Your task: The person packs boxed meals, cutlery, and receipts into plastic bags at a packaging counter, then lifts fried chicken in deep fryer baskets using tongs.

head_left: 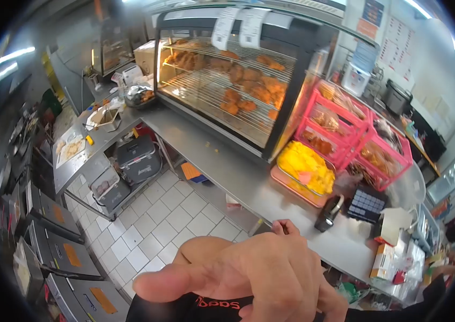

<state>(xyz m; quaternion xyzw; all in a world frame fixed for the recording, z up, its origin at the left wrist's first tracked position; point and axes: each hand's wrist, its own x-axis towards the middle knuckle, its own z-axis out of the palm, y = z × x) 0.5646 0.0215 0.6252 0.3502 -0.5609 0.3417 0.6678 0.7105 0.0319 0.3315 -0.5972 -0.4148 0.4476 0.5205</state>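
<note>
My right hand (281,273) is at the bottom centre, back up, with its thumb stretched to the left and its fingers bent. It lies across my left hand (203,248), of which only part shows behind it. Fingertips stick out above the right knuckles. Whether anything lies between the hands is hidden. Below them is black clothing (184,307) with red lettering. The hands are in front of the steel counter (238,185). On it stands a glass warming cabinet (278,123) with fried chicken (259,86) on wire racks.
Paper receipts (250,28) hang from the cabinet top. To its right are a tray of yellow food (308,169), pink crates (340,126), a black keypad (367,203) and a small black device (329,213). A side table (77,166) stands left, with grey drawers (66,252) nearer.
</note>
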